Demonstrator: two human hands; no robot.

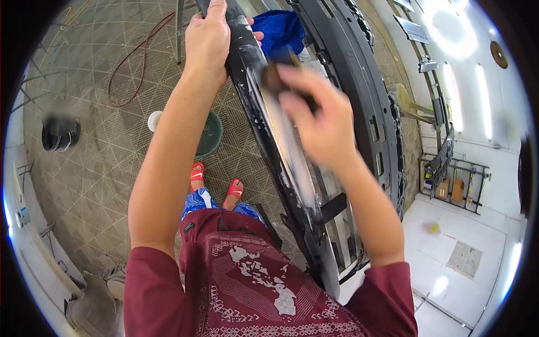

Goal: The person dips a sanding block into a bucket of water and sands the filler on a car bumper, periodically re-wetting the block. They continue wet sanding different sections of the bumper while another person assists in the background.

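Note:
My left hand point(208, 39) is closed around the upper part of a long dark panel point(264, 129), its fingertips showing past the far edge. The panel slants down through the middle of the view, with a pale, scuffed strip and white flecks along it. Over that strip, my right hand point(325, 121) is blurred by motion, its thumb and fingers closed on a small dark brown object point(273, 77) against the panel. What exactly that object is cannot be made out.
Large black slotted parts point(359, 73) stand right of the panel, beside a blue cloth point(275, 33). A green bucket point(210, 135) and a black bucket point(60, 133) are on the patterned floor, near a red hose point(141, 62). Shelving with boxes point(457, 190) is at right.

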